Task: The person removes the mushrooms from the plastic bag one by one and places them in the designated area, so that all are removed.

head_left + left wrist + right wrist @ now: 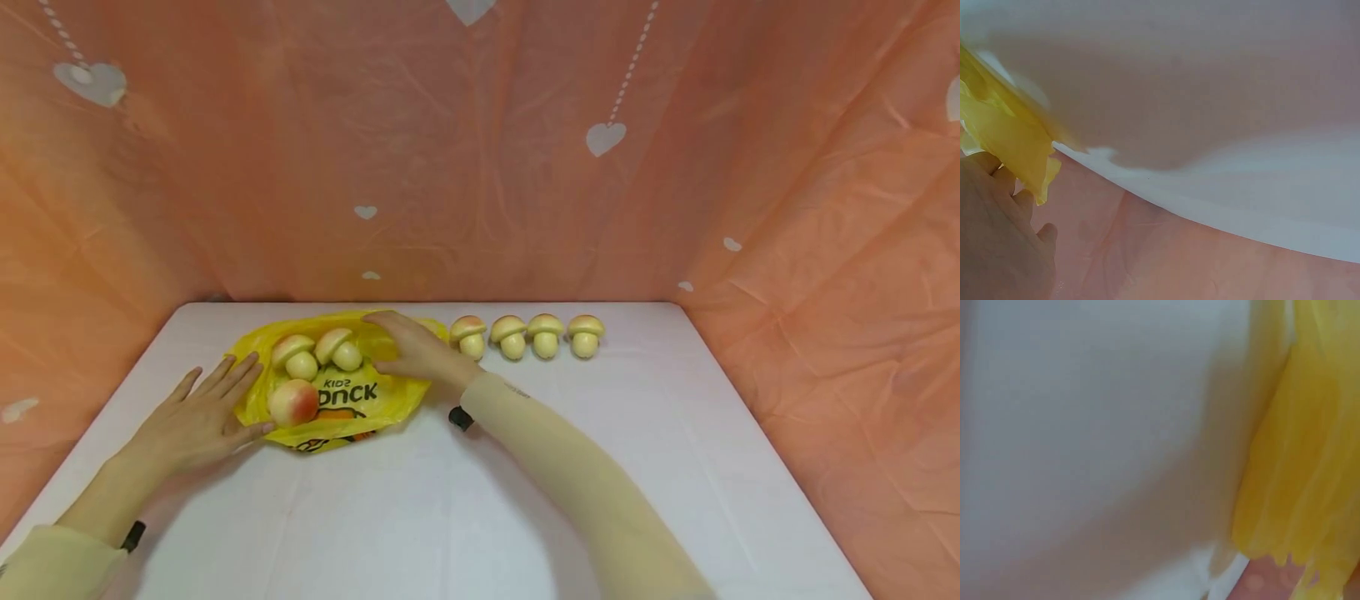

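A yellow plastic bag (352, 398) with dark print lies flat on the white table (480, 500). Three toy mushrooms lie on it: two side by side (295, 354) (339, 348) and one with a reddish cap (294, 402) in front. My left hand (217, 400) lies flat with straight fingers touching the bag's left edge. My right hand (390, 346) rests on the bag's right part, fingers stretched to the left. The left wrist view shows the left hand (997, 244) beside the bag's edge (1004, 134). The blurred right wrist view shows the bag (1304, 456).
Four more toy mushrooms (527, 336) stand in a row at the back of the table, right of the bag. An orange cloth with white hearts (480, 167) walls the table at the back and both sides.
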The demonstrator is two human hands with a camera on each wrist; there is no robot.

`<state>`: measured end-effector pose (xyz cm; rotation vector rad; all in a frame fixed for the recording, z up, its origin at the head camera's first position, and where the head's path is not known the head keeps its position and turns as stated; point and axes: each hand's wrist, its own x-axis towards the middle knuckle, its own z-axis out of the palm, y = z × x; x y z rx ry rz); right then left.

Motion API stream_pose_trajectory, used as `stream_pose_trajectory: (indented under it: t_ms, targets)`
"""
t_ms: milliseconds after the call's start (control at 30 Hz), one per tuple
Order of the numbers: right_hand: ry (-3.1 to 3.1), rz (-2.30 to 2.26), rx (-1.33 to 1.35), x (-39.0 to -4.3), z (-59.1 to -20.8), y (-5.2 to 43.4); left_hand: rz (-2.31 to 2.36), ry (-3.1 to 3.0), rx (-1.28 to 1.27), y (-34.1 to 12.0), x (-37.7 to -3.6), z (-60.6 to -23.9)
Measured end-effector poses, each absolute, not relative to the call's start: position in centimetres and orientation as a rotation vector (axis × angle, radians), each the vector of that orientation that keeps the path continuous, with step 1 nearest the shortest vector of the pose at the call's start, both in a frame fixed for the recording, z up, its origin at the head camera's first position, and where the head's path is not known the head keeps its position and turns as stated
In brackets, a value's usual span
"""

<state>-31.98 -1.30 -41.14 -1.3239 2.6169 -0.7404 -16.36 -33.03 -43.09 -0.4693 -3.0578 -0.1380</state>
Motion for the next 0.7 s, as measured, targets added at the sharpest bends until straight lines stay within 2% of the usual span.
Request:
stream_pose_trajectory:
  t_ms: [700]
  targets:
    - [2.595,-0.403,-1.397,-33.0,-41.0,-5.9,-0.099,-3.001,-0.492,-33.2,-16.5,-43.6]
